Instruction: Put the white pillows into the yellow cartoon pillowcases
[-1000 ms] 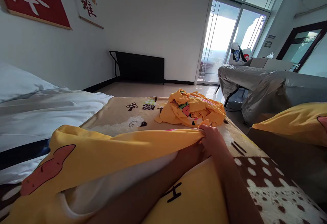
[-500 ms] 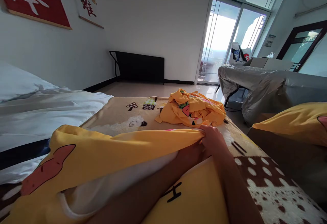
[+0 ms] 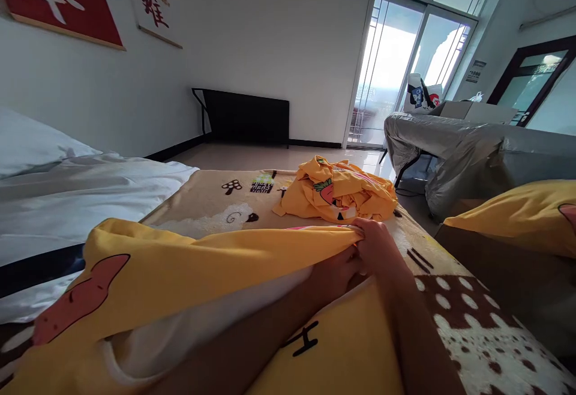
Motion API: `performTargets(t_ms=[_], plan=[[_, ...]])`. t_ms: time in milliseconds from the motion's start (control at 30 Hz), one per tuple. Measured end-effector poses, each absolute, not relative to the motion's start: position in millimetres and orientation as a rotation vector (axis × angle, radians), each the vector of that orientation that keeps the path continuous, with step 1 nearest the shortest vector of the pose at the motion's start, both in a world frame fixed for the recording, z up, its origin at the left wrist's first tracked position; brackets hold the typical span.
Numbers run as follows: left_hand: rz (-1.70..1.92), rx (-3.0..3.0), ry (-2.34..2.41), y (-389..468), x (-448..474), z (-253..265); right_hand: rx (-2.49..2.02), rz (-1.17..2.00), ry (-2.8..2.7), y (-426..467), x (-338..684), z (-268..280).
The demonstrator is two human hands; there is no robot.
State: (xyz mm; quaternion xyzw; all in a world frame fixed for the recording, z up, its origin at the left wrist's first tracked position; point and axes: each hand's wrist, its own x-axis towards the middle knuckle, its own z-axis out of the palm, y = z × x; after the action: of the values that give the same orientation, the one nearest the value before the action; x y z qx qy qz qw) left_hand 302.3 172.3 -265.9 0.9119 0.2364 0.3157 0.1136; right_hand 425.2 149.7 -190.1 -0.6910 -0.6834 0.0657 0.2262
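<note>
A yellow cloth cover (image 3: 225,257) with a red cartoon print and a pale inner side stretches across the front of the view. My right hand (image 3: 375,245) is closed on its gathered far corner, fingers wrapped over the edge. Just beneath that edge lies my left hand (image 3: 339,269), its forearm reaching along the pale inner side. Its fingers are curled close to the right hand, and what they hold is hidden. Between my forearms is more yellow cloth (image 3: 346,341) with a black letter-like mark. Beyond my hands sits a crumpled orange-yellow cloth pile (image 3: 337,194) with carrot prints.
A beige and brown patterned blanket (image 3: 211,197) lies under the cloth. White bedding (image 3: 90,197) is on the left. At right are another yellow cloth piece (image 3: 517,212) and a plastic-covered table (image 3: 450,134). A black folded panel (image 3: 247,117) leans against the far wall.
My left hand's fingers have shifted slightly under the cover's edge and show a little more. My right hand keeps its hold on the corner. The cloth has barely moved.
</note>
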Motion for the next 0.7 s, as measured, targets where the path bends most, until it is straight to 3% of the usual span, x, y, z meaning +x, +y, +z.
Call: performTargets(t_ms=[233,500,700], plan=[[1.273,2.841,0.276,177.0,297.8,-269.3,-1.858,0.196,-1.879,151.6,429.4,-192.0],[0.919,2.570,0.593,175.0,301.6,-266.6,-1.921,0.155,-1.887,148.9,427.1,-189.0],[0.891,2.418,0.474,177.0,302.9,-263.8,-1.969,0.160,-1.886,151.0,427.4,-189.7]])
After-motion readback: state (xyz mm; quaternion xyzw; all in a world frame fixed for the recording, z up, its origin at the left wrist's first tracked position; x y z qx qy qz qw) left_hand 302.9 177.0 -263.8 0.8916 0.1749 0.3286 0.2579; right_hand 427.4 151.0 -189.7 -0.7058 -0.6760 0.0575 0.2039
